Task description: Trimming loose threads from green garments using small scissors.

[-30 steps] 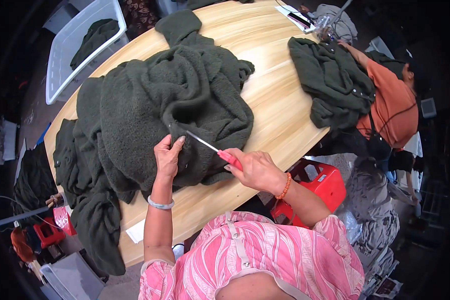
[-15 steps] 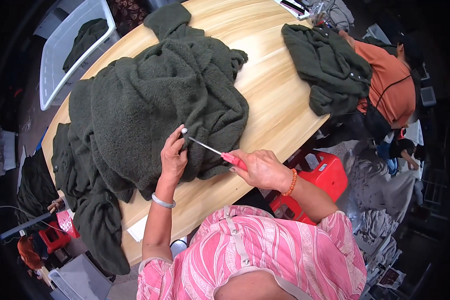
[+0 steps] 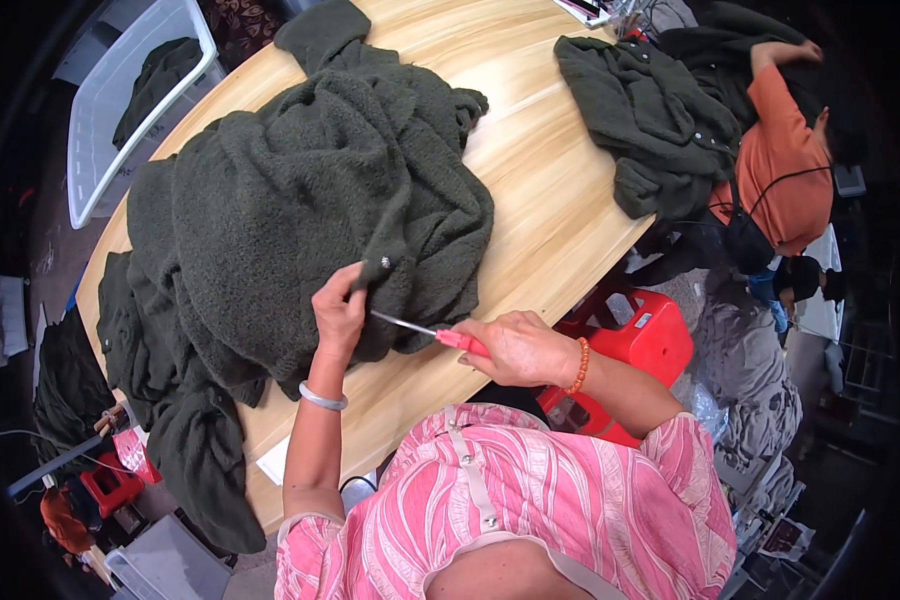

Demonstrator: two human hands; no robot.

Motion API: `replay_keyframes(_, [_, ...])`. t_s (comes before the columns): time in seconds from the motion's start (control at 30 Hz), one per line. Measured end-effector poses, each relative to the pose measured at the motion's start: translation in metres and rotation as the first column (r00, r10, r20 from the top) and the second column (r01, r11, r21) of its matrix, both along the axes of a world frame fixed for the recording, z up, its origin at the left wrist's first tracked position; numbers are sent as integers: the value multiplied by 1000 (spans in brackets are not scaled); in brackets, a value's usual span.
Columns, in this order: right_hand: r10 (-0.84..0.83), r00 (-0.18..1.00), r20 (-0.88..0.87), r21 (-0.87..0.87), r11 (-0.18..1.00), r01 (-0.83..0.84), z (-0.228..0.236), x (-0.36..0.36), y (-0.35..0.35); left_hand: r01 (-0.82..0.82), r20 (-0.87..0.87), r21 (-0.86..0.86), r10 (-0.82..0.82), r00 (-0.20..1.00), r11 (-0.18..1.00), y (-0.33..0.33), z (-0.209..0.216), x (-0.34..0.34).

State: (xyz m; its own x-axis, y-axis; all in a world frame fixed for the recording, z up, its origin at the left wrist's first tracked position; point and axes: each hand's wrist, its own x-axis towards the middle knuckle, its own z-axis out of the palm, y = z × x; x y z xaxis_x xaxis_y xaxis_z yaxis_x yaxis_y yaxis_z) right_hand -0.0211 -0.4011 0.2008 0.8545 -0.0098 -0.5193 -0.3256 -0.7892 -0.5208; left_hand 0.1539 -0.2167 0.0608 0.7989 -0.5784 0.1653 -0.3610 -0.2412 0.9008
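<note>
A dark green fleece jacket (image 3: 270, 190) lies bunched in a heap on the wooden table in front of me. My left hand (image 3: 340, 308) pinches an edge of it near the lower middle of the heap. Just above those fingers, a small pale button (image 3: 386, 262) sits on the fabric. My right hand (image 3: 523, 347) is closed round the red handle of a thin-shafted screwdriver (image 3: 460, 341). Its metal shaft points left, with the tip at the cloth beside my left fingers.
Another dark green jacket (image 3: 650, 120) lies at the table's right end, beside a co-worker in an orange top (image 3: 785, 160). A clear plastic bin (image 3: 88, 150) holding dark cloth stands at the far left. Red stools (image 3: 645, 345) stand right of the wooden table (image 3: 540, 190).
My left hand has slid down from the button, now gripping the edge below it. The screwdriver has moved down and left with my right hand. The co-worker's arm has risen.
</note>
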Motion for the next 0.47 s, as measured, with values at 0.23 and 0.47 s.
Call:
replay_keyframes(0.23, [2, 999, 48, 19, 1000, -3, 2, 2, 15, -634, -915, -394, -217, 341, 665, -1, -23, 13])
replay_keyframes(0.47, [148, 988, -43, 30, 989, -147, 3, -1, 25, -699, -920, -393, -249, 304, 598, 9, -44, 28])
